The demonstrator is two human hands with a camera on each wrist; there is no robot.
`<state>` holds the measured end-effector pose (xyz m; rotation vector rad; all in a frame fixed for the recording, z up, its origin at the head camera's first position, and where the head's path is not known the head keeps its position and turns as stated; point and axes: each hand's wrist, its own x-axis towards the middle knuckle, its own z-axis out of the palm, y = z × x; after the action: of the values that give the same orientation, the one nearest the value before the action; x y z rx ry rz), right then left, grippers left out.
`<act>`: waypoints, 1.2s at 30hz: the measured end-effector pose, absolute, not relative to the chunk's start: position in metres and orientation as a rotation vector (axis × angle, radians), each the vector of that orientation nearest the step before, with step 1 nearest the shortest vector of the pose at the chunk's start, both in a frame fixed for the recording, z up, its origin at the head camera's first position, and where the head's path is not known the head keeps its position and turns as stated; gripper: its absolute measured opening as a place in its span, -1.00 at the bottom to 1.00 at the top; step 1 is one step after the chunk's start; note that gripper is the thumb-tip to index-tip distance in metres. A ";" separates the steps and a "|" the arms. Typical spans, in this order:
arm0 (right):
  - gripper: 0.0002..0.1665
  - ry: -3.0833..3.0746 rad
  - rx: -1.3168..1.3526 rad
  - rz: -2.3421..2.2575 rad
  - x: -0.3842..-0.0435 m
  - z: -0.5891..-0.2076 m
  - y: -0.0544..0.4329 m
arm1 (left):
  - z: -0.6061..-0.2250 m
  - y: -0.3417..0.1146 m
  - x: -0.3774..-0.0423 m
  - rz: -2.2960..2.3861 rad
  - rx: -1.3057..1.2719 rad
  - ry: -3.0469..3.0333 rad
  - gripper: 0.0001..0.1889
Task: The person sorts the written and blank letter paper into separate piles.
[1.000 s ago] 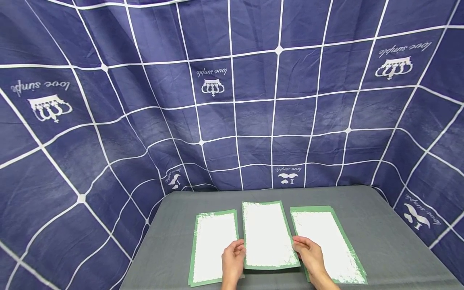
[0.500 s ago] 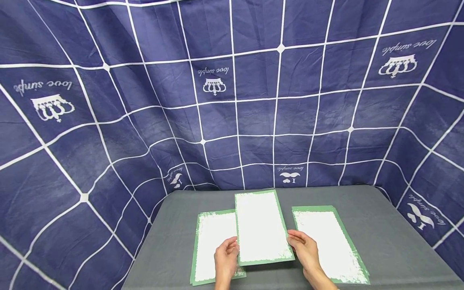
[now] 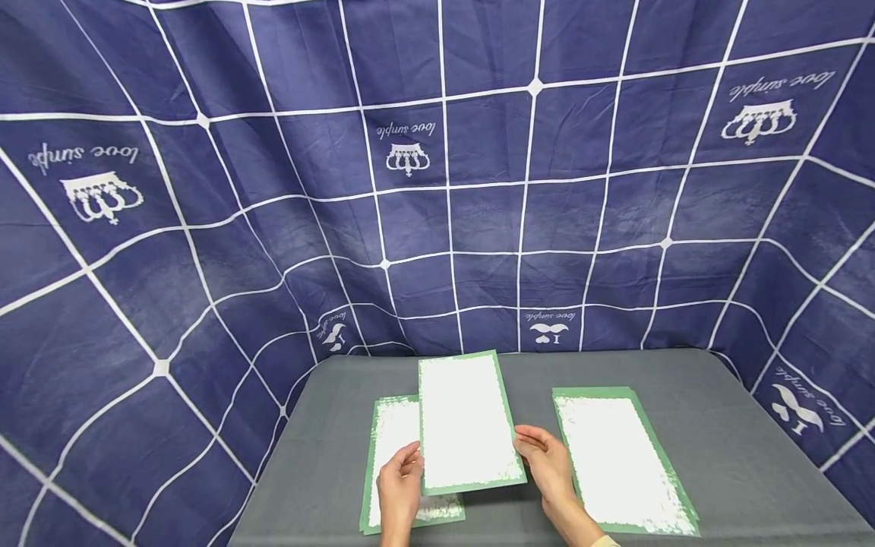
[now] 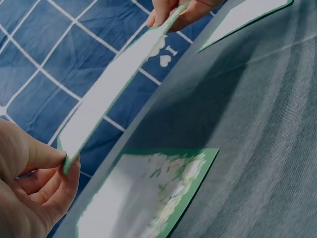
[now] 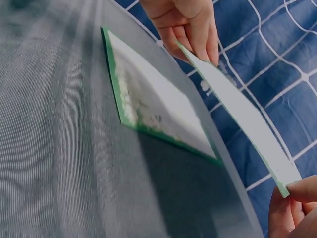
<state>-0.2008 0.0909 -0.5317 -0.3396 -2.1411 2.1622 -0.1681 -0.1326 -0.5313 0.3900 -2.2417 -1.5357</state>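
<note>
A white sheet of paper with a green border point(image 3: 468, 422) is held up off the table between both hands. My left hand point(image 3: 399, 486) pinches its left edge near the bottom, thumb on top, as the left wrist view also shows. On the opposite edge, my right hand point(image 3: 549, 467) pinches it between thumb and fingers. The sheet bows slightly in the right wrist view. Below and behind it lies the left stack of green-edged sheets point(image 3: 384, 456), partly covered by the held sheet and my left hand. A pale floral pattern shows on the stack's top sheet point(image 4: 171, 183).
On the right of the grey cloth-covered table point(image 3: 738, 456) lies another stack of green-bordered sheets point(image 3: 625, 460), slightly fanned. A blue curtain with white grid lines point(image 3: 478, 220) surrounds the table at the back and sides.
Both hands have carried the held sheet leftward and upward from between the two stacks, so it now overlaps the left stack in the head view. Both stacks stay in place.
</note>
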 end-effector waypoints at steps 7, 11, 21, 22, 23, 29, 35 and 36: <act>-0.65 -2.100 -0.269 2.202 -0.201 -0.531 0.066 | -0.532 -0.148 -0.164 -1.443 0.440 -2.253 -0.72; -0.65 -2.074 -0.250 2.229 -0.201 -0.531 0.053 | -0.532 -0.156 -0.162 -1.368 0.463 -2.236 -0.73; -0.61 -2.130 -0.190 2.211 -0.197 -0.538 0.031 | -0.534 -0.174 -0.157 -1.304 0.538 -2.265 -0.71; -0.61 -2.138 -0.187 2.207 -0.197 -0.539 0.029 | -0.535 -0.176 -0.157 -1.300 0.545 -2.274 -0.71; -0.61 -2.143 -0.184 2.205 -0.196 -0.541 0.028 | -0.536 -0.178 -0.156 -1.295 0.552 -2.282 -0.71; -0.62 -2.163 -0.171 2.198 -0.195 -0.545 0.020 | -0.541 -0.186 -0.154 -1.262 0.572 -2.309 -0.72; -0.62 -2.189 -0.115 2.202 -0.194 -0.553 0.014 | -0.547 -0.189 -0.153 -1.130 0.581 -2.400 -0.74; -0.63 -2.195 -0.102 2.196 -0.194 -0.555 0.013 | -0.548 -0.189 -0.153 -1.086 0.576 -2.414 -0.75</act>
<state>-0.1941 0.0129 -0.5551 -0.1021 -2.1952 2.1963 -0.1527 -0.1887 -0.5484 0.5755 -2.4145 -1.0859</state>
